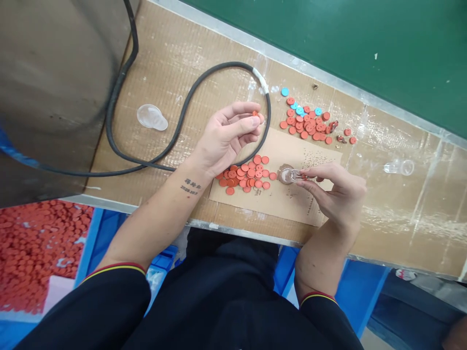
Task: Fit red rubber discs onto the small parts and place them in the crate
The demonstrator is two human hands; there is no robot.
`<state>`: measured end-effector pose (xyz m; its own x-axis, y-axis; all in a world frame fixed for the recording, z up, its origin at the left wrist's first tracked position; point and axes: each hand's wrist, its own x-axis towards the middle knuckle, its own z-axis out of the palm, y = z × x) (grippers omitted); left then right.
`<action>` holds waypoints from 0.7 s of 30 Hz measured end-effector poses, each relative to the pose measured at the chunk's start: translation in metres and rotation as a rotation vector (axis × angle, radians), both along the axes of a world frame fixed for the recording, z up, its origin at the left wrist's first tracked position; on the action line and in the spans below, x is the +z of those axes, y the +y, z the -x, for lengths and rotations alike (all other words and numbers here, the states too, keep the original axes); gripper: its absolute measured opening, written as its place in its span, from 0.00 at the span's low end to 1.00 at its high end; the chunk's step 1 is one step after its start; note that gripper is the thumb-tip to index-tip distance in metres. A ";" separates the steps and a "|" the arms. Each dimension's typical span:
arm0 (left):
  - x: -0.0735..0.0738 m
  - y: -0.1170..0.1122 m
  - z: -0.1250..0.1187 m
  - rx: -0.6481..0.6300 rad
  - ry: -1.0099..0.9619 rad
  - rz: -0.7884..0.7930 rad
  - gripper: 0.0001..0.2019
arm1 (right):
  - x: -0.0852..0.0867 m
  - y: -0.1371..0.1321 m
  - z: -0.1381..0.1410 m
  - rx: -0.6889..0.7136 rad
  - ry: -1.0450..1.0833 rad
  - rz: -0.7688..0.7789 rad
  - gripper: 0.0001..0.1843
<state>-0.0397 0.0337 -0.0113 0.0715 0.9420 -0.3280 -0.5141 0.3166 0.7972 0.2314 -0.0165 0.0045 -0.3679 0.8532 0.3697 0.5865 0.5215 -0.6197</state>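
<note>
My left hand (229, 131) is raised above the bench, with a small red button-like disc (255, 113) pinched between thumb and fingers. Below it, a loose pile of red discs (251, 174) lies on a sheet of brown card (279, 204). My right hand (337, 189) is closed in a pinch at a small clear plastic cup (288, 175) on that card. A small reddish piece shows at its fingertips, beside the cup; its kind is hidden by the fingers. Fine specks dot the card around the cup.
More red discs (309, 124), with several blue ones (299, 111), lie farther back. A black cable (186, 107) loops across the bench. Clear plastic pieces (149, 116) lie left. A bin of red discs (40, 248) stands lower left. Dark clothing of another person (412, 306) shows lower right.
</note>
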 end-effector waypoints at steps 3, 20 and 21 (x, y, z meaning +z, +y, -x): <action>0.000 0.000 0.000 -0.007 0.013 -0.004 0.09 | 0.000 0.000 0.000 0.006 -0.010 -0.004 0.05; 0.003 -0.002 -0.001 -0.013 0.023 0.011 0.09 | 0.000 0.000 0.000 0.023 -0.014 -0.018 0.06; 0.003 -0.001 -0.001 -0.011 0.019 0.011 0.09 | -0.001 0.000 0.000 0.018 -0.003 -0.016 0.06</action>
